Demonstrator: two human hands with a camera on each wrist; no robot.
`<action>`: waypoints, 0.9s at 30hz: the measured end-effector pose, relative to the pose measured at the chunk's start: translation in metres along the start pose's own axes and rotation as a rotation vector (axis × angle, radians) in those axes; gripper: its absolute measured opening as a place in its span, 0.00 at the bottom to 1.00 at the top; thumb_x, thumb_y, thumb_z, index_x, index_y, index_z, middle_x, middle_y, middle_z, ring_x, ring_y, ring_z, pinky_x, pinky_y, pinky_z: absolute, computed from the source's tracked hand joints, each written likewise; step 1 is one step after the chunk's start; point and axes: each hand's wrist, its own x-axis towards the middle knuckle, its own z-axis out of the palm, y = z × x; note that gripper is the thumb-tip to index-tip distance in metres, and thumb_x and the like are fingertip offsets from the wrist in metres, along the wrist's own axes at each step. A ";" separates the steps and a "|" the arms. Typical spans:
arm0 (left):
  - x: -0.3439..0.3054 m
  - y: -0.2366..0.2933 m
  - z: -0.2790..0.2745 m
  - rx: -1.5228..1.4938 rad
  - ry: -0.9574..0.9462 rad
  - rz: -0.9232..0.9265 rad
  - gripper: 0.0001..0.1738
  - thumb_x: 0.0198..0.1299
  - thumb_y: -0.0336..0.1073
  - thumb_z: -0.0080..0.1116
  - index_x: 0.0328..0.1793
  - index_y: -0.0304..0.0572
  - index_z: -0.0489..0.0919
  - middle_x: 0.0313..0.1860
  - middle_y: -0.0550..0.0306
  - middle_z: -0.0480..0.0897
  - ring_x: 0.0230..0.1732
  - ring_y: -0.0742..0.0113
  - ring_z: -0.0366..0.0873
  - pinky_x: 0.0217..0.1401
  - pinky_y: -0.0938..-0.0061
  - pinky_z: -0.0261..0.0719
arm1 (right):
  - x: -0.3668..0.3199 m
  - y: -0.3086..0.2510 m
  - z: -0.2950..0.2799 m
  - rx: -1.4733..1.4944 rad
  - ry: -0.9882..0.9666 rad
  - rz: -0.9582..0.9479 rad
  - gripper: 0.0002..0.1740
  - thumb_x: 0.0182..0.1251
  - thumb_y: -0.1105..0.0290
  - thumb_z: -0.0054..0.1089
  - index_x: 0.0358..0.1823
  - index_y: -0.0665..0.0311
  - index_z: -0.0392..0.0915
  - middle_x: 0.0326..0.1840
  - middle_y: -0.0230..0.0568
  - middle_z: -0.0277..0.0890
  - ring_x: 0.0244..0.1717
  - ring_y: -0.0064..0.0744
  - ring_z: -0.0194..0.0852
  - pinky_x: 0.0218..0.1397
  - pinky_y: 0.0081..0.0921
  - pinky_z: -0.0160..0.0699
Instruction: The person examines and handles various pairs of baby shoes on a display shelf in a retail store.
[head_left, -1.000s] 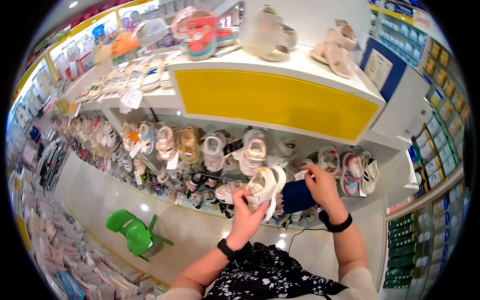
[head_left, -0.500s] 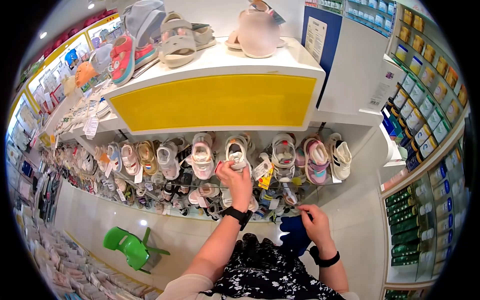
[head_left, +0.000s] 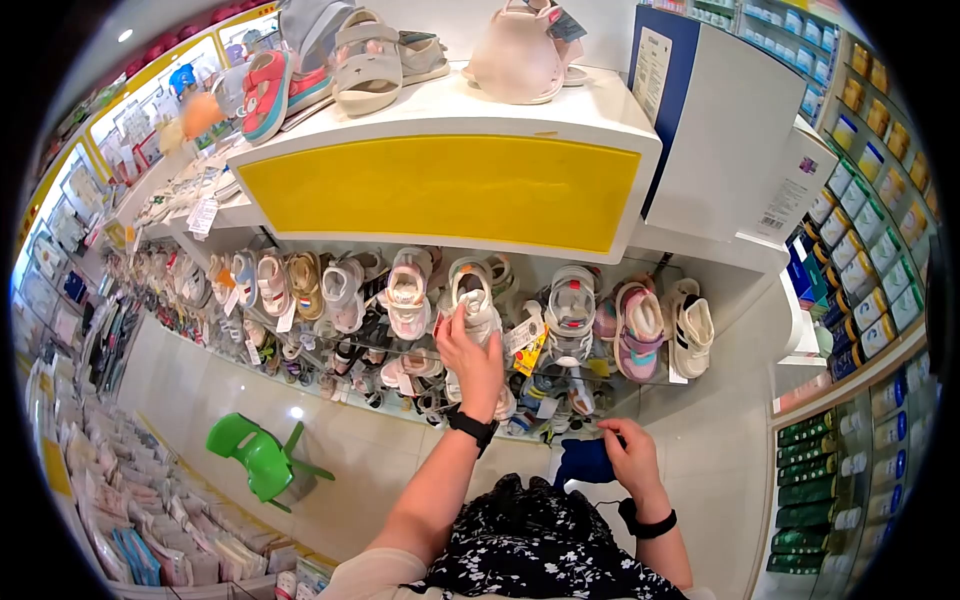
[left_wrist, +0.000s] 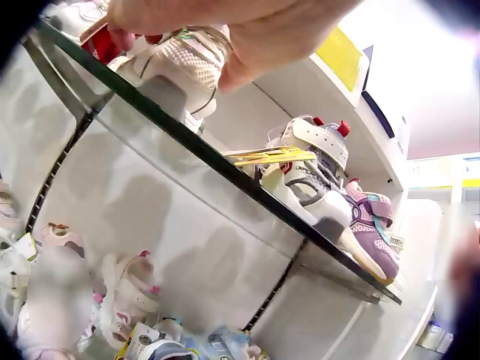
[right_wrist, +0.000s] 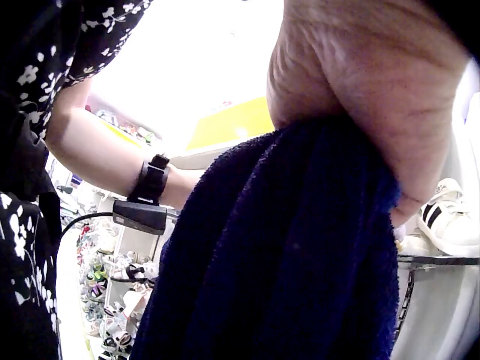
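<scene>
My left hand (head_left: 472, 362) reaches to the glass shelf and grips a cream child's sneaker (head_left: 472, 280) across its near end. In the left wrist view the thumb lies along one side of the sneaker (left_wrist: 184, 67), fingertips on the other, with its sole at the glass edge (left_wrist: 161, 120). My right hand (head_left: 634, 458), lower and to the right, holds a dark blue towel (head_left: 585, 462) that hangs in front of my dress. In the right wrist view the towel (right_wrist: 285, 247) covers the fingertips.
Beside the sneaker stand a white shoe (head_left: 572, 305), a purple-pink shoe (head_left: 640, 335) and a striped sneaker (head_left: 690, 335). A yellow-fronted ledge (head_left: 440, 195) juts out above. More shoes fill the rack below. A green chair (head_left: 262, 455) stands on the floor at left.
The left hand has carried the white shoe from in front of me up to the shelf. The right hand has come down and nearer with the blue towel. The view has swung right.
</scene>
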 end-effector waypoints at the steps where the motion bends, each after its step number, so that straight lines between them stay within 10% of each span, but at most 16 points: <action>1: -0.003 0.002 -0.004 -0.001 -0.022 -0.009 0.42 0.54 0.31 0.65 0.73 0.41 0.56 0.66 0.37 0.57 0.69 0.39 0.55 0.69 0.47 0.52 | 0.000 0.003 0.000 0.000 -0.008 -0.001 0.08 0.65 0.74 0.56 0.42 0.64 0.82 0.39 0.44 0.81 0.37 0.41 0.80 0.42 0.28 0.77; 27: -0.044 -0.017 -0.032 -0.172 -0.162 -0.055 0.30 0.53 0.27 0.63 0.61 0.34 0.63 0.62 0.41 0.64 0.65 0.46 0.61 0.71 0.58 0.57 | 0.092 -0.048 0.032 -0.164 0.106 -0.108 0.35 0.62 0.74 0.59 0.72 0.51 0.63 0.37 0.39 0.77 0.39 0.39 0.78 0.45 0.32 0.76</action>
